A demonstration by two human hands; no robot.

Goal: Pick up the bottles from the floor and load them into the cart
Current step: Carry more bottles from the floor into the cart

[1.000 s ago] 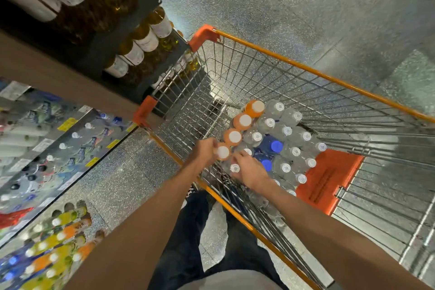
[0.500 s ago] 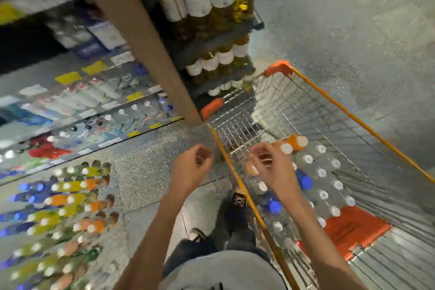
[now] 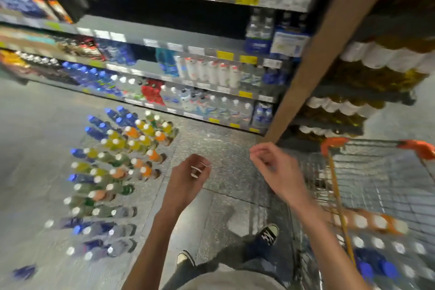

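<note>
Both hands empty, raised over speckled grey floor (image 3: 223,160): left hand (image 3: 188,178) loosely curled, right hand (image 3: 274,167) loosely curled, nothing held in either. Bottles on floor (image 3: 113,172) standing upright in rows at left, caps white and blue, contents yellow, orange, green, clear; frame blurred, count not readable. Wire cart (image 3: 376,183) with orange rim at right, already holding orange-bodied and clear bottles in cart (image 3: 369,223) near the right forearm. Stocked store shelves (image 3: 176,73) behind, brown upright post (image 3: 329,49) beside them. Dark sneakers (image 3: 268,234) on floor below.
</note>
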